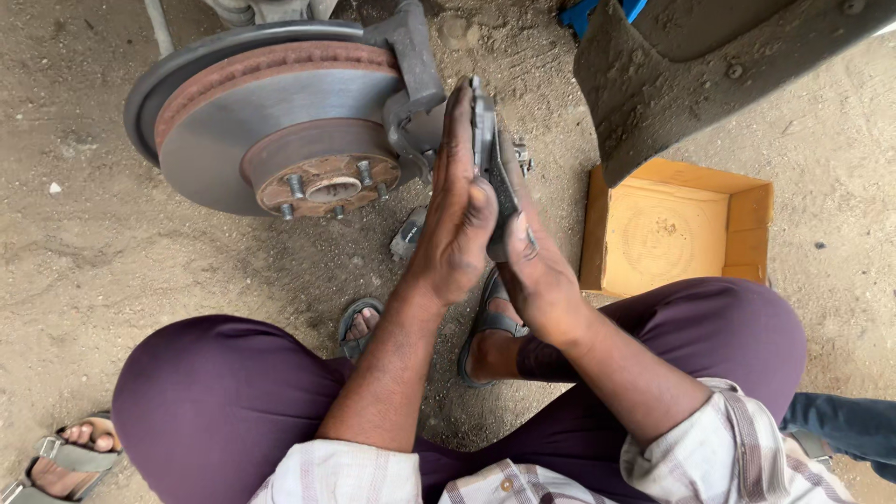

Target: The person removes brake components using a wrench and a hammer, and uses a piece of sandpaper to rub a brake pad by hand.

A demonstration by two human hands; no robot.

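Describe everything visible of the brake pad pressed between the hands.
The brake pad is a dark grey, grimy flat plate, seen nearly edge-on and standing upright. The left hand lies flat against one face and the right hand against the other. It is held above the dirt ground, beside the brake disc and its caliper.

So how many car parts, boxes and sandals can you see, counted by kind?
Brake disc: 1
Brake pads, pressed between the left hand and right hand, with one more pad on the ground: 3 by the look of it
Cardboard box: 1
Sandals: 3
Total: 8
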